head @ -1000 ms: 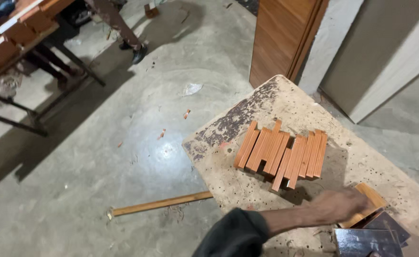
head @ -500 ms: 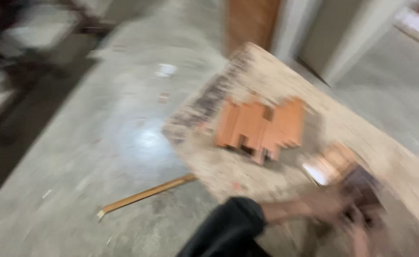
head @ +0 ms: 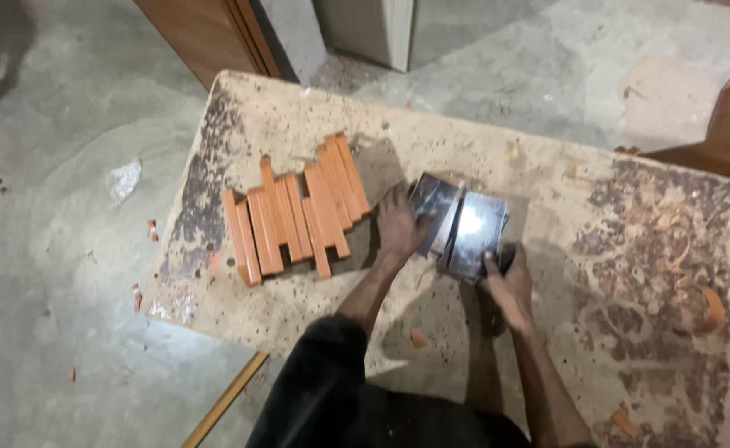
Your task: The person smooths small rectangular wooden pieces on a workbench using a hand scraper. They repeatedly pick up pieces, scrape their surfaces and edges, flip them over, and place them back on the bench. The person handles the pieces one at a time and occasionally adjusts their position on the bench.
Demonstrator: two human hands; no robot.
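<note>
While a pale scrap [head: 124, 178] lies on the grey concrete floor [head: 58, 274] at far left, a thin wooden strip [head: 225, 400] slants across that floor just under the near edge of the worn, stained, pale-topped bench [head: 481, 108]. On the bench's left part sits a row of short orange-brown wooden blocks [head: 294, 209], laid side by side and touching, their ends uneven. Just right of them the left hand [head: 400, 226] rests palm down, its fingers [head: 415, 222] spread flat on the left edge of a stack of dark, glossy, square sheets [head: 460, 224], pressing rather than gripping. The stack lies near the bench's middle, apart from the blocks, its top sheets fanned slightly. At its lower right corner the right hand [head: 510, 282] has its fingers curled around the sheets' edge, the thumb on top, grasping them. Further right the bench top shows dark brown peeling patches [head: 655, 241] and orange wood shavings [head: 709, 307]. Black sleeves cover the arms at the bottom.
</note>
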